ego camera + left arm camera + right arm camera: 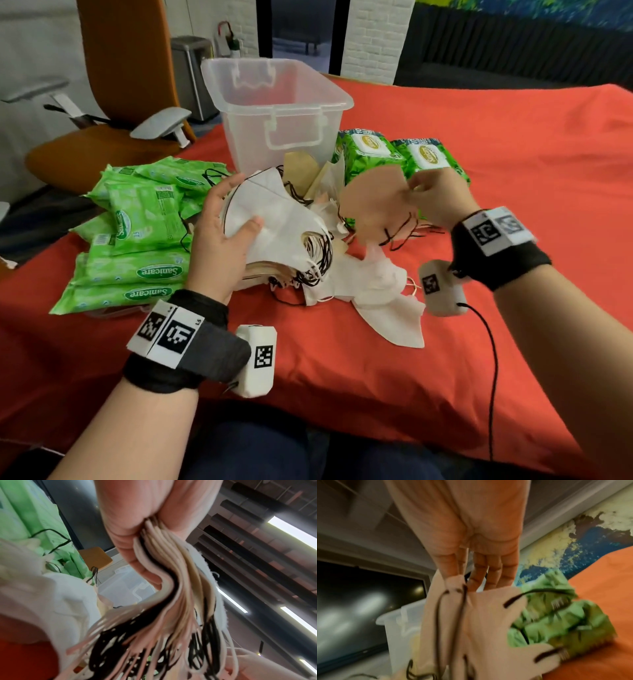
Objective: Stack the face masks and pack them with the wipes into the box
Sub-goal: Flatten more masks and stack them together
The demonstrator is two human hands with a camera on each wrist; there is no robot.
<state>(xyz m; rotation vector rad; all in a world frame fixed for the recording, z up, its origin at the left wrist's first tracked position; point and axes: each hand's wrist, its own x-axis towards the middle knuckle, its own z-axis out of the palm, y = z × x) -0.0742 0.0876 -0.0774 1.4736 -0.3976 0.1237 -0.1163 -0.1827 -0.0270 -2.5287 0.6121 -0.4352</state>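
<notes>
Left hand (219,236) grips the stack (274,222) of masks, thumb on top, fingers (147,574) curled round the bundle's edge, ear loops dangling below in the left wrist view. Right hand (435,198) pinches one peach mask (373,202) by its edge, thumb and forefinger closed on it, the other fingers (494,574) hanging straighter, black loops trailing. That mask hangs at 3 o'clock of the stack, just beside it. Loose masks (383,294) lie on the red table (513,171) at 5 o'clock of the stack. The clear box (274,113) stands open at 12 o'clock. Flat wipes (137,240) are piled at 9 o'clock, two thicker packs (394,154) at 2 o'clock, right beside the box
</notes>
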